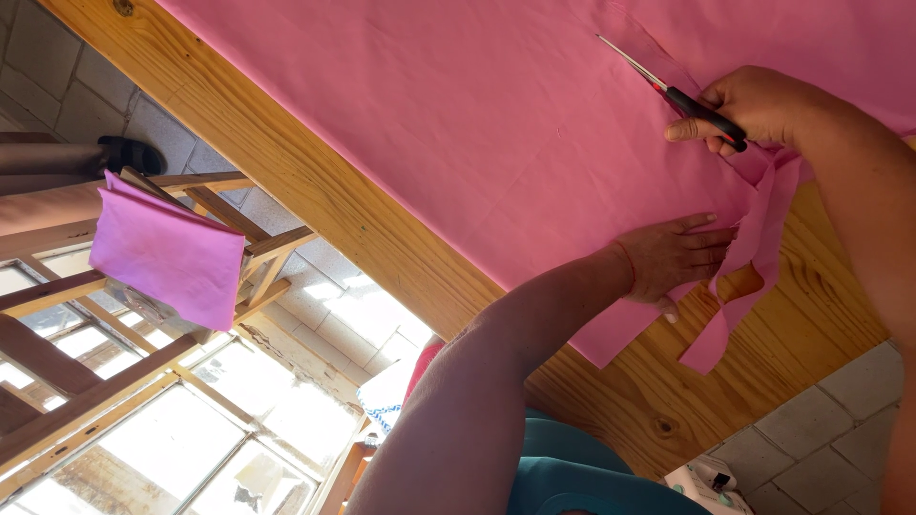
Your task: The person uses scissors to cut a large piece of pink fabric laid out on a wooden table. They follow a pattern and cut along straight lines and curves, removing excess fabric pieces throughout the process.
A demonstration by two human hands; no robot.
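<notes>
— On the knotty pine table [401,243]: smooth pink cloth [458,114] lying spread flat, a narrow cut strip [754,277] dangling off the edge.
— And cutting it?
— Right hand [754,105] curling its grip tight around the black handles of slim steel scissors [668,91], blades slicing in. Left hand [673,259] pressing palm-down, fingers spread, beside the cut.

Pink fabric [477,124] lies flat beneath the pressing palm; black-handled scissors [673,91], gripped, blades parted, point along its cut strip [754,257].
</notes>
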